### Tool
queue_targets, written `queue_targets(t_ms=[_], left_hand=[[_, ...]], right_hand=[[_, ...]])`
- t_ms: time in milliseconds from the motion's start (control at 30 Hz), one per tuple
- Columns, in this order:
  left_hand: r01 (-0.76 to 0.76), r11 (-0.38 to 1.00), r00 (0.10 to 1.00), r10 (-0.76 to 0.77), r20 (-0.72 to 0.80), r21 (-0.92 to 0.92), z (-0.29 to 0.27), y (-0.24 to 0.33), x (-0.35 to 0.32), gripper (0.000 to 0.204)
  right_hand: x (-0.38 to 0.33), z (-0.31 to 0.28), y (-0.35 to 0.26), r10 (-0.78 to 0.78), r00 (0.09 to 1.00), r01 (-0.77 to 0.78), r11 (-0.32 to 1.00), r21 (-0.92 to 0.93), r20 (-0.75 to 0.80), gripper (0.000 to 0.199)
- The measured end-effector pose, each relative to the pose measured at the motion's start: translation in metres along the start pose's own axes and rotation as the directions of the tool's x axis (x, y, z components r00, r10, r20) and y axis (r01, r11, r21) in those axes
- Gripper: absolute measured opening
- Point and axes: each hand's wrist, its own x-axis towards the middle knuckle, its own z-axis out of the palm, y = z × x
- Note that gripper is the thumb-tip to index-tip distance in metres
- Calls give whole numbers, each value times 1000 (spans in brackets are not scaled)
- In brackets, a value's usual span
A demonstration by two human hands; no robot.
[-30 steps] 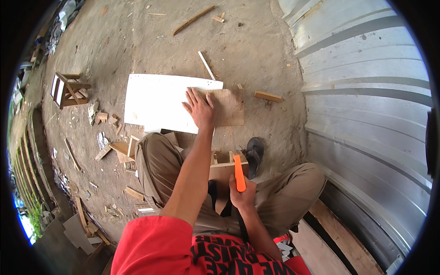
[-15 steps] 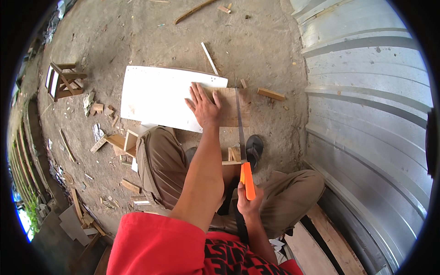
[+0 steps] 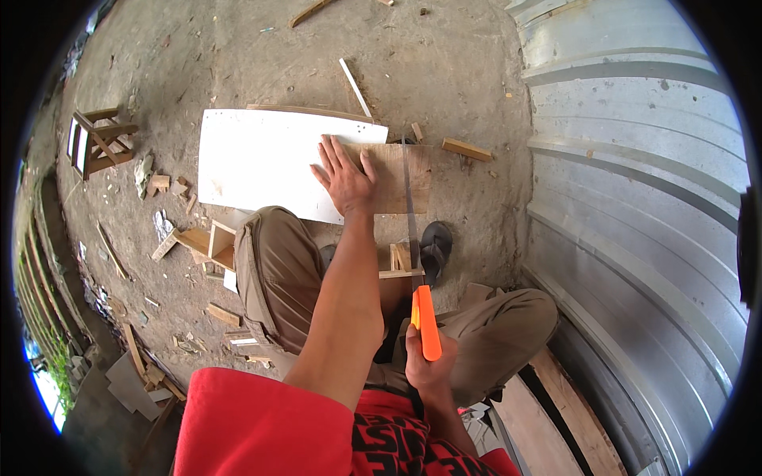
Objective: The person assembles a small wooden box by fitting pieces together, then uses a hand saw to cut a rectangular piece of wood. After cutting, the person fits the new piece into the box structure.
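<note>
My right hand [image 3: 431, 359] is wrapped round the orange handle of a handsaw [image 3: 426, 317]. The saw's long thin blade runs away from me across a brown wooden board [image 3: 393, 178], near its right end. My left hand [image 3: 348, 178] lies flat with fingers spread, its palm pressing where a white panel [image 3: 262, 163] meets the brown board. The panel overlaps the left part of the board and hides it. Under the board, near my knees, part of a wooden frame [image 3: 401, 259] shows. My right foot in a dark sandal [image 3: 436, 246] is beside the blade.
Corrugated metal sheeting [image 3: 627, 182] walls off the right side. A small wooden stool [image 3: 101, 144] stands at the far left. Wood offcuts [image 3: 467, 149] and a white strip [image 3: 355, 87] lie on the dirt floor. Long planks [image 3: 575, 412] rest at the lower right.
My right hand has drawn the saw slightly back toward me, the blade staying across the board. My left hand keeps its place on the panel. The whole view has shifted a little.
</note>
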Motion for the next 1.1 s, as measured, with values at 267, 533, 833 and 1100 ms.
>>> queue_targets(t_ms=[267,533,833,1100], left_hand=[[11,1000,1000,-11,9,4,3,-3,1,70],[-1,1000,1000,1,-10,-23,0,0,-1,69],[-11,1000,1000,11,-16,11,3,-2,0,69],[-20,999,1000,20,-20,-27,0,3,2,69]], right_hand=[[-3,-7,8,-16,1000,16,1000,-11,9,24],[0,-7,3,39,999,-38,998,46,-23,23],[7,3,-17,24,999,-23,999,-27,25,21],[-3,-2,13,0,998,3,999,53,-61,27]])
